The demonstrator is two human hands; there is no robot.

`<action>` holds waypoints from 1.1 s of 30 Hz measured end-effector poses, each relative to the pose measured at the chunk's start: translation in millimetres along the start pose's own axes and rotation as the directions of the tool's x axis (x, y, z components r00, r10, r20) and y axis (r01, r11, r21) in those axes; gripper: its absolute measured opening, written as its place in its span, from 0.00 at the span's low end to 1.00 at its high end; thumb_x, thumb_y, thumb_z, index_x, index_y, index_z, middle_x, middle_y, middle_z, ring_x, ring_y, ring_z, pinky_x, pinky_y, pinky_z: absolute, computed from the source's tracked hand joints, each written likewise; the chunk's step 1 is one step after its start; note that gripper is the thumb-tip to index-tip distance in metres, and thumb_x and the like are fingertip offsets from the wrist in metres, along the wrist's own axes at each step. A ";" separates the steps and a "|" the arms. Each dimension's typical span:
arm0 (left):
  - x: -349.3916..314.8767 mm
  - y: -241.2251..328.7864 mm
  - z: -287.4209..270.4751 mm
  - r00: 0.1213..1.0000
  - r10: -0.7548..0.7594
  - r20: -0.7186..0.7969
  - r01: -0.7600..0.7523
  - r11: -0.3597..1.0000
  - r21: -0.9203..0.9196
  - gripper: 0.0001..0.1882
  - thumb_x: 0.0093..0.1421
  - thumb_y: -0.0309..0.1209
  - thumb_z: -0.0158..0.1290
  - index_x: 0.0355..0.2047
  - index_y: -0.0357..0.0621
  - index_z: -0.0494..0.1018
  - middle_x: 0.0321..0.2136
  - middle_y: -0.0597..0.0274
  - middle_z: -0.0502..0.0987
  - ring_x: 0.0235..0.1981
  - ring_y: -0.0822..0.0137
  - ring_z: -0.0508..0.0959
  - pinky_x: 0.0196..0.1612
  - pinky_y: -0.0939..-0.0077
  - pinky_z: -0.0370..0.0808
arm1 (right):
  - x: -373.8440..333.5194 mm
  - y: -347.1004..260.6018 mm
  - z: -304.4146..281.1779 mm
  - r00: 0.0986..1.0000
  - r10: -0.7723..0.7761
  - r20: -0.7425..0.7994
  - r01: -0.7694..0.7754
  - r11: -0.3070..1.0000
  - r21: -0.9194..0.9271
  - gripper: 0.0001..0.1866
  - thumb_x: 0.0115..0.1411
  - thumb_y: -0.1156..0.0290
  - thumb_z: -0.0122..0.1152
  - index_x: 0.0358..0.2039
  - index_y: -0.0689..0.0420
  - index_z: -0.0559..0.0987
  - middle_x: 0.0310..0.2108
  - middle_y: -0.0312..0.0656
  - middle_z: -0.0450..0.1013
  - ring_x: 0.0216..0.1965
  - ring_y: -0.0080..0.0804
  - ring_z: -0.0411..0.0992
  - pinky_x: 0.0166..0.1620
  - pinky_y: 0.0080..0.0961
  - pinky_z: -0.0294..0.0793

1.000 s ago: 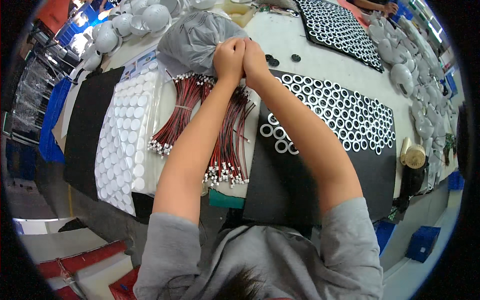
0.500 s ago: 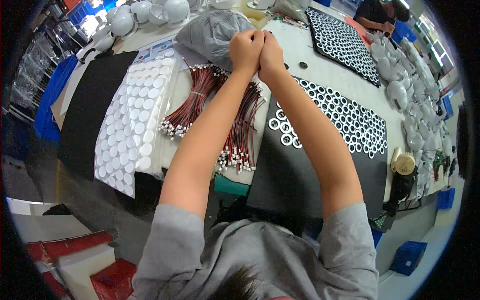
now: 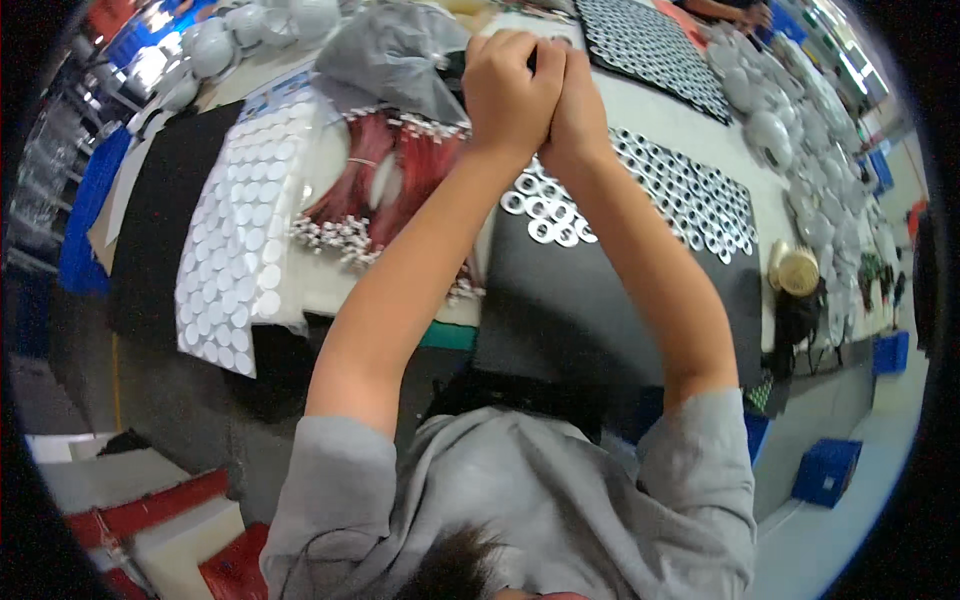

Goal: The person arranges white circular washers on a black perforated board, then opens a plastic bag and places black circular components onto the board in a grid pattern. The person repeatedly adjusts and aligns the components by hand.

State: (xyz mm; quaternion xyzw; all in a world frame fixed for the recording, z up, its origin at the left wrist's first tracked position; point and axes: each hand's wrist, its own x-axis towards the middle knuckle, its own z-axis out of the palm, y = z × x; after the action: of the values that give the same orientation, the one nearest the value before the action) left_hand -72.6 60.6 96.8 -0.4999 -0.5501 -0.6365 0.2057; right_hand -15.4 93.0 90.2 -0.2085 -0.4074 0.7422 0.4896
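My left hand (image 3: 512, 92) and my right hand (image 3: 578, 108) are pressed together beyond the middle of the table, both with curled fingers. Whatever they hold, if anything, is hidden between them. To their left lies a grey plastic bag (image 3: 385, 60), with something dark at its right edge close to my left hand. Below the bag are bundles of red and black wires (image 3: 352, 180) with white connectors, partly behind my left forearm. White rings with dark centres (image 3: 690, 190) sit in rows on a black mat (image 3: 570, 300) beneath and beside my right forearm.
Sheets of round white discs (image 3: 235, 230) lie at the left, beside a black mat (image 3: 165, 200). A second ring-covered mat (image 3: 655, 55) is at the back. White domed housings (image 3: 770, 135) crowd the right side, near a tan roll (image 3: 797, 270). Another person's hand (image 3: 757, 17) shows far right.
My joined hands have moved right, away from the grey bag, uncovering a dark thing at its edge. The whole view has shifted, so the table appears higher in the picture.
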 end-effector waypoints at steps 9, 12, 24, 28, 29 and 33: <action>-139.2 101.0 4.0 0.941 -0.188 0.282 0.228 0.966 -0.118 0.08 0.50 0.30 0.48 0.19 0.38 0.71 0.23 0.57 0.74 0.29 0.56 0.69 0.35 0.67 0.66 | -143.2 -5.4 -109.0 0.962 0.075 -0.264 -0.057 0.996 0.074 0.15 0.60 0.62 0.40 0.31 0.60 0.71 0.29 0.39 0.69 0.30 0.24 0.66 0.35 0.22 0.66; -166.7 110.4 15.1 0.925 -0.200 0.323 0.252 0.959 -0.127 0.09 0.52 0.30 0.48 0.21 0.38 0.72 0.24 0.57 0.75 0.29 0.56 0.70 0.36 0.68 0.67 | -150.3 4.8 -143.5 0.938 -0.061 -0.341 0.020 0.992 -0.124 0.14 0.59 0.63 0.42 0.30 0.61 0.72 0.29 0.39 0.69 0.30 0.25 0.66 0.35 0.22 0.66; -198.6 110.0 30.2 0.865 -0.145 0.479 0.145 0.989 0.038 0.08 0.54 0.32 0.46 0.25 0.41 0.70 0.32 0.59 0.71 0.37 0.58 0.68 0.44 0.66 0.62 | -165.8 -13.6 -187.4 0.819 -0.572 -0.039 0.223 0.381 -0.897 0.11 0.52 0.68 0.47 0.31 0.60 0.75 0.31 0.48 0.71 0.34 0.47 0.68 0.39 0.35 0.67; -195.7 121.0 27.8 0.772 -0.191 0.607 0.115 0.980 0.161 0.07 0.52 0.32 0.48 0.28 0.42 0.70 0.35 0.61 0.68 0.43 0.60 0.64 0.48 0.62 0.55 | -173.5 -25.2 -197.7 0.847 -0.528 0.059 0.123 0.088 -0.988 0.10 0.51 0.70 0.48 0.31 0.58 0.76 0.34 0.42 0.71 0.38 0.40 0.66 0.45 0.34 0.59; -195.0 122.3 26.6 0.760 -0.194 0.621 0.119 0.980 0.160 0.08 0.52 0.33 0.48 0.29 0.42 0.70 0.36 0.60 0.68 0.44 0.59 0.64 0.49 0.61 0.55 | -175.8 -26.9 -201.0 0.862 -0.503 0.065 0.119 0.076 -0.990 0.09 0.51 0.70 0.49 0.32 0.57 0.75 0.36 0.40 0.71 0.41 0.38 0.66 0.47 0.34 0.56; -190.7 124.3 14.8 0.762 -0.161 0.627 0.136 0.987 0.087 0.22 0.52 0.35 0.50 0.46 0.42 0.64 0.49 0.48 0.60 0.52 0.52 0.58 0.54 0.56 0.49 | -185.2 -39.9 -213.9 0.874 -0.479 0.079 0.175 0.159 -0.972 0.11 0.52 0.70 0.52 0.36 0.57 0.73 0.41 0.42 0.70 0.46 0.40 0.65 0.50 0.35 0.55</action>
State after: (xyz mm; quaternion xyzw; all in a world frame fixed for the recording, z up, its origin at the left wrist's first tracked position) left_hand 113.6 -19.4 -7.8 -0.6356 -0.6365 -0.4358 -0.0330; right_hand 238.7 20.2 -18.3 -0.4593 -0.7437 0.1762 0.4527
